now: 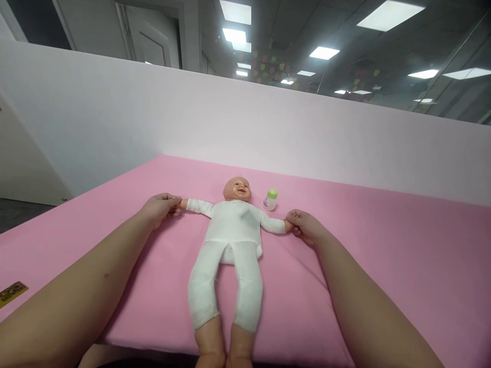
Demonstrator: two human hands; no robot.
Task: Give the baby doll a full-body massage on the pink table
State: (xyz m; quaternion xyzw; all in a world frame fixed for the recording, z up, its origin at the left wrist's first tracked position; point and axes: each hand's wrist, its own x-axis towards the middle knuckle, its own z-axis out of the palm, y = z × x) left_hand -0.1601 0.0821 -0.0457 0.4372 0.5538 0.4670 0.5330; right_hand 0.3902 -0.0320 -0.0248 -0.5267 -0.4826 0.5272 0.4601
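A baby doll [233, 225] in white cloth lies on its back on the pink surface [402, 255], head away from me and both arms spread out. My left hand [161, 208] is closed round the doll's hand on the left side of the view. On the right side, my right hand [305, 226] pinches the doll's other hand between thumb and fingers. The doll's legs point toward me, and its bare feet reach the near edge, cut off by the bottom of the view. Its face is turned up.
A small bottle [270, 200] with a green cap stands beside the doll's head, near my right hand. A white wall [268, 128] runs behind the pink surface, with glass above it. A yellow and black label [13, 293] lies at the far left.
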